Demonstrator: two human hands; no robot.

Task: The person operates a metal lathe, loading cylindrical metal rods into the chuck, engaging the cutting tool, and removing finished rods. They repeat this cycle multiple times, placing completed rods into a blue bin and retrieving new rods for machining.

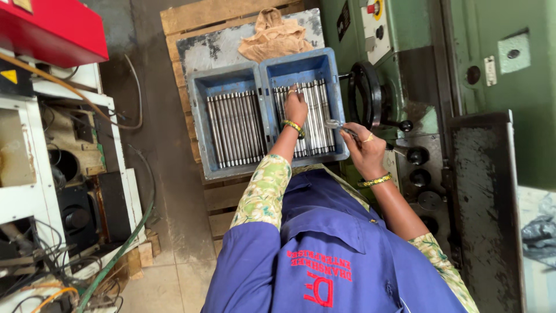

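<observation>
A blue two-compartment tray [200,124] rests on a wooden pallet, and both compartments hold rows of several shiny metal rods. My left hand [296,108] reaches into the right compartment and its fingers close on the rods [315,119] near their far ends. My right hand [365,149] hovers over the tray's right edge, pinching one metal rod [337,125] that points left over the tray. The rods in the left compartment [234,128] lie untouched. Both wrists wear gold bangles.
A green machine [498,81] with a black handwheel [366,93] and knobs stands right of the tray. A tan cloth [273,36] lies behind the tray on a grey board. White equipment with cables [52,174] and a red cover [52,29] stand at left.
</observation>
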